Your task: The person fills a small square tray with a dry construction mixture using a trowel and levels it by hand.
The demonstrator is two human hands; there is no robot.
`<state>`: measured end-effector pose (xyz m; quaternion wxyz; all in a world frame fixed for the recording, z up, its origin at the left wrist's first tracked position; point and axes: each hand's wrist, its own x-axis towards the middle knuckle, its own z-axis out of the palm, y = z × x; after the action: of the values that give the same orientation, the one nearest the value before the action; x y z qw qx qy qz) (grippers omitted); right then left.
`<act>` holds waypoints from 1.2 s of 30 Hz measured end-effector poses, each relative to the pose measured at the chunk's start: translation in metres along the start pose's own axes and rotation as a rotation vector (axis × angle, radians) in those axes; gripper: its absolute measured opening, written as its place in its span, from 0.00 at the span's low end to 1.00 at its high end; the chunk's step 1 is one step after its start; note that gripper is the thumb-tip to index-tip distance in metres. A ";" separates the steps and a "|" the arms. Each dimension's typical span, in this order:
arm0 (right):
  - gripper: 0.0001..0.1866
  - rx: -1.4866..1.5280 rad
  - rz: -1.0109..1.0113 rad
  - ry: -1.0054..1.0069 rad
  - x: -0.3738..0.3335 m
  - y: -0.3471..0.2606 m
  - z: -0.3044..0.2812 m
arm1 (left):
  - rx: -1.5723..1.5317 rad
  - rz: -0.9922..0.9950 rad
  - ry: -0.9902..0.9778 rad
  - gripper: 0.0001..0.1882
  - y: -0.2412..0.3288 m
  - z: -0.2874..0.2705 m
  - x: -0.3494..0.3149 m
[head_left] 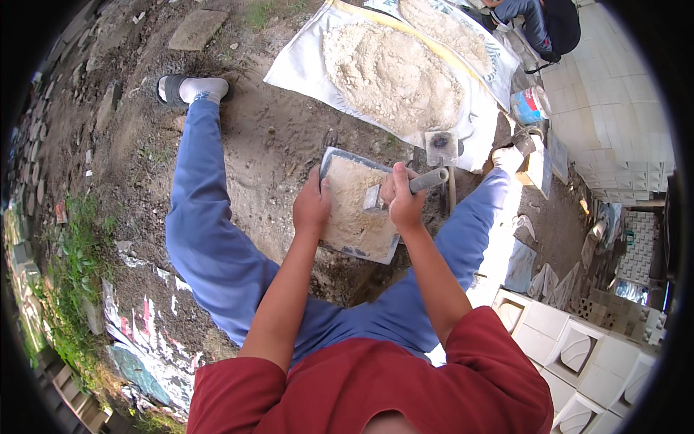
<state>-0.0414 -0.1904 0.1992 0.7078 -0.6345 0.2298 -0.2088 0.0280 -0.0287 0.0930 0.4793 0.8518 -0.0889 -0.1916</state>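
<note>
Between my knees lies a rectangular frame-like mould [395, 251] with dark edges, filled with pale sandy mix [354, 210]. My left hand [312, 206] is closed on its left edge, the thumb on top and the other fingers partly hidden. Over the right side of the mix, my right hand [403, 199] is wrapped round a tool with a thick grey tube handle [430, 180]. A small flat metal piece [373, 198] shows beside those fingers, against the mix; the grip hides whether it joins the handle.
Beyond the mould, white sacks [296, 69] spread on the dirt carry heaps of pale powder [390, 76]. A square plate with a dark spot [442, 148] is near them. A bucket [530, 105] and a seated person [535, 29] are far right. Pale patterned blocks [546, 318] are stacked lower right.
</note>
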 end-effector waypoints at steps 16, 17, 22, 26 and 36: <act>0.26 -0.061 -0.030 0.022 0.010 -0.006 0.005 | 0.007 0.018 -0.018 0.24 -0.002 0.009 0.009; 0.27 -0.006 -0.044 -0.020 0.012 -0.019 0.010 | 0.029 0.012 0.010 0.23 -0.002 0.004 0.010; 0.26 -0.127 0.063 -0.236 0.007 0.005 -0.014 | 0.012 0.010 -0.013 0.22 -0.001 0.010 0.011; 0.27 -0.108 0.152 -0.250 0.007 0.027 -0.027 | 0.029 -0.006 -0.041 0.21 -0.009 0.014 0.006; 0.29 0.314 -0.236 -0.182 0.016 -0.040 -0.017 | 0.144 0.063 -0.037 0.24 0.003 -0.021 0.033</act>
<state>-0.0385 -0.2174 0.2367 0.7865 -0.5551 0.0537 -0.2653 0.0670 -0.0251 0.0977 0.4210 0.8772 -0.1379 -0.1851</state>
